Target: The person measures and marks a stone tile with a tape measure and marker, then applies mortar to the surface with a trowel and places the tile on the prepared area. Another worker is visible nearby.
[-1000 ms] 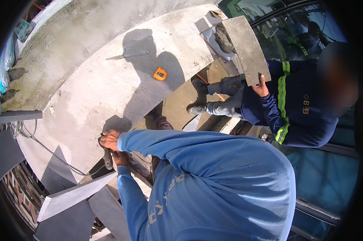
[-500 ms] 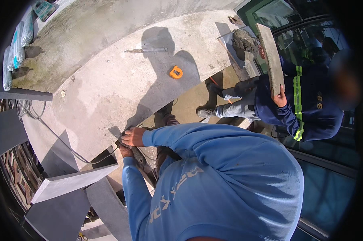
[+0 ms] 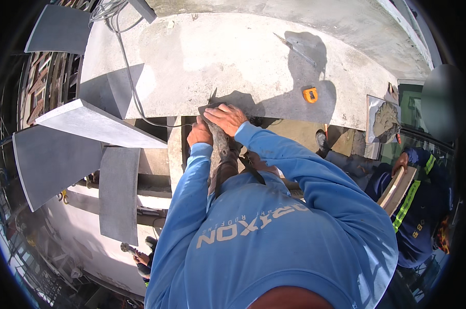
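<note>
My left hand (image 3: 200,133) is closed at the near edge of the pale concrete slab (image 3: 207,56), its fingers partly hidden. Beside it, my right hand (image 3: 226,119) bends its fingers over the top of a dusty grey, elongated thing (image 3: 220,142) with a dark flat end. Both hands seem to grip this thing; its kind cannot be made out. A grey cable (image 3: 132,85) crosses the slab and ends from view beside my left hand. An orange tape measure (image 3: 310,95) and a thin pointed tool (image 3: 295,50) lie on the slab, farther right.
Left of my arms, a pale tilted panel (image 3: 101,122) and grey panels (image 3: 118,193) stand over gaps. A mortar board (image 3: 373,123) with wet mortar sits at the slab's right end. At right, a co-worker (image 3: 423,206) holds a flat board (image 3: 397,189). Another person's hand (image 3: 140,257) shows below.
My view has turned, so the slab now runs more level across the picture. My hands stay together at its edge. The co-worker has lowered the board.
</note>
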`<state>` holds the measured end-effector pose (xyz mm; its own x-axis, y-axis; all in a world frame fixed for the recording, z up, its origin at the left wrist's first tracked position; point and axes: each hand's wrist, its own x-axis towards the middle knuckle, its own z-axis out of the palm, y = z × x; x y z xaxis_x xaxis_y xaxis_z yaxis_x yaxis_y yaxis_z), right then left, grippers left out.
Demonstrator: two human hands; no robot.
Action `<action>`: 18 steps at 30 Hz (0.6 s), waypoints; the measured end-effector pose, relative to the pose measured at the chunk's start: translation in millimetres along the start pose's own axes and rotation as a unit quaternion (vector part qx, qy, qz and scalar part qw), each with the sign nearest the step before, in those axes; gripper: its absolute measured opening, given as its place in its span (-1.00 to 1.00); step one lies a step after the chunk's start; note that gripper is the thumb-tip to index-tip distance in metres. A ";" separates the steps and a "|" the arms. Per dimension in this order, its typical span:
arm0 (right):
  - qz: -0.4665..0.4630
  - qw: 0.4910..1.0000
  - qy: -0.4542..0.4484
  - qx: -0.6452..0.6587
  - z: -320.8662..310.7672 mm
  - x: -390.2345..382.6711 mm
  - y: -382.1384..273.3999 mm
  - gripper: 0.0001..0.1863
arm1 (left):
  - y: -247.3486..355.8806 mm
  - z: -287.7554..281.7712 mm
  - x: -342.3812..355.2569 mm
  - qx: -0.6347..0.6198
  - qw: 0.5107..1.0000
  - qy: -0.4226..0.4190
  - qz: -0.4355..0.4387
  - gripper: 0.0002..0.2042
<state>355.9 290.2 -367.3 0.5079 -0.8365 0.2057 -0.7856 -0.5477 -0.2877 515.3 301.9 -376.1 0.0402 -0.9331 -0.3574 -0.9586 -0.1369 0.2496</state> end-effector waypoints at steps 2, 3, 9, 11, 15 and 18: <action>0.176 0.984 -0.034 0.024 -7.7 22.2 21.1 -0.53 | 1.5 -4.1 -1.0 0.014 1.000 -0.021 0.014 -0.78; 0.293 0.953 -0.058 0.042 -12.7 30.3 27.9 -0.50 | 4.2 -5.2 -2.7 0.015 1.000 -0.027 0.007 -0.79; 0.094 0.991 -0.063 0.069 -7.5 5.1 12.9 -0.50 | 3.2 -3.5 7.2 -0.060 0.996 -0.056 -0.027 -0.66; 0.220 0.974 -0.034 0.036 -13.0 24.2 34.6 -0.50 | -0.9 -1.7 10.8 -0.080 0.995 -0.057 -0.013 -0.65; 0.140 0.978 0.095 0.123 -43.2 22.5 62.6 -0.46 | -11.2 -11.9 15.6 -0.401 0.906 -0.121 -0.053 -0.63; 0.086 0.961 0.122 0.233 -32.9 0.6 30.4 -0.49 | 21.6 -55.6 1.0 -0.748 0.634 -0.175 -0.083 -0.54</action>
<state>320.7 273.5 -345.1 0.2423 -0.9178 0.3144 -0.5786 -0.3969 -0.7126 510.3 279.6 -321.1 -0.2097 -0.7694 -0.6033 0.4028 -0.6302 0.6638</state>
